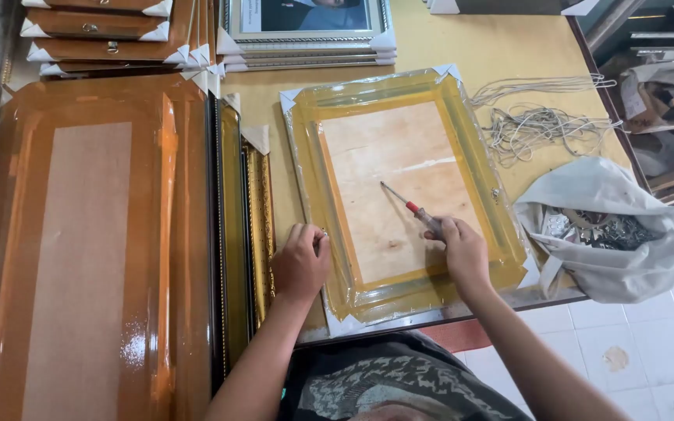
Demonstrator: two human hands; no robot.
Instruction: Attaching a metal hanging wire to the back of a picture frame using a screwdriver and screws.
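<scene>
Yellow plastic wrap over a picture frame (399, 195), face down near the front edge of the desk (501, 47), plywood backing up, white cardboard guards on corners. Left hand (302, 261) on frame's left rail, near its front left corner, fingers curled closed and pressing down on the wrap. Right hand (462, 249) near frame's front right corner, fingers closed around handle of a screwdriver (409, 206); red collar showing, metal shaft angled up-left, tip resting on the backing near its middle. Pale cloth bag (610, 234) of metal hardware at desk's right edge, just beside frame. Tangle of cord (540, 125) behind bag, toward back right corner. Larger wrapped brown frames (87, 249) stacked left of hand. More frames (111, 35) stacked along back edge.
</scene>
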